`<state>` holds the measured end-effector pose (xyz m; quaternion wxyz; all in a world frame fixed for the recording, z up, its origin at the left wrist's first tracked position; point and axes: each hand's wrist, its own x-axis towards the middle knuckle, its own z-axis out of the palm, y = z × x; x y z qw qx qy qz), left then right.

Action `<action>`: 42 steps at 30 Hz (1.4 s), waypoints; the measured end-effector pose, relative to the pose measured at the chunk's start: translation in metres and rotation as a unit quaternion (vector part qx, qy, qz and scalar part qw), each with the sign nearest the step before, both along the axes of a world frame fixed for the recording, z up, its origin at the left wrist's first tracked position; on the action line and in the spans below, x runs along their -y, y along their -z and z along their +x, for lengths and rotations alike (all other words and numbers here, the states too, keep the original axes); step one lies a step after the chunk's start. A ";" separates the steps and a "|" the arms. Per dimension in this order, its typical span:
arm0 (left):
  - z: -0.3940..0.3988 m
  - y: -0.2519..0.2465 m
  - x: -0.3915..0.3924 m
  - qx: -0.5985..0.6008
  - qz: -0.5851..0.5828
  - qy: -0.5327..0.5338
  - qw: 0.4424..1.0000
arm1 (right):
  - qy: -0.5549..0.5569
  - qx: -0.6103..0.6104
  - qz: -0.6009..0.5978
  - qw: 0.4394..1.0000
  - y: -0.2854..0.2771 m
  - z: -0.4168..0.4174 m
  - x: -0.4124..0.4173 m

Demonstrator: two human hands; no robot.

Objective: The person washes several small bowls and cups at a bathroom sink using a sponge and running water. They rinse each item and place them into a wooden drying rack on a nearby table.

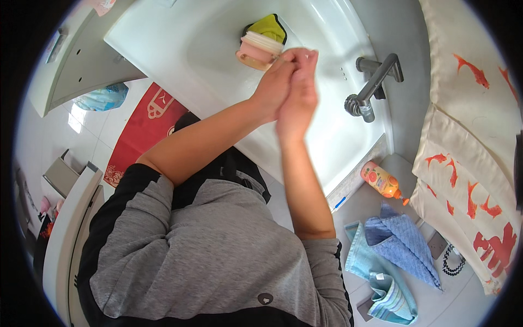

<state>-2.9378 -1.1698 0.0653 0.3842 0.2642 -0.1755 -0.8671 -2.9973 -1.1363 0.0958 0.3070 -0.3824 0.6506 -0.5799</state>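
My left hand [271, 92] and my right hand [302, 94] are pressed together over the white washbasin [216, 20]. The left one lies across the side of the right one, with some fingers curled at the top. Most of the fingers overlap, and I cannot tell how they interlock. No object shows between them. Just beyond, a pink and cream plastic item [258, 50] sits in the basin, its near corner partly behind my fingers. A yellow-green cloth [269, 27] with black edging lies behind that item.
A grey faucet [374, 88] rises at the basin's right. Beside the basin stand an orange pump bottle [382, 180], a blue towel [402, 241] and a turquoise towel [361, 257]. A fish-print curtain [457, 122] hangs right. A red mat [139, 126] covers floor at left, near a cabinet panel [94, 61].
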 end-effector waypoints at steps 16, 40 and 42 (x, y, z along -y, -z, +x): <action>-0.010 -0.015 -0.013 0.057 -0.173 0.097 0.978 | 0.051 -0.111 0.027 0.992 0.007 -0.023 0.009; -0.006 -0.007 -0.021 -0.056 -0.072 0.086 0.992 | 0.056 -0.105 0.071 0.990 0.006 -0.010 0.000; 0.002 -0.011 -0.004 -0.055 -0.062 0.047 0.995 | -0.020 -0.147 0.054 0.987 0.003 0.013 -0.011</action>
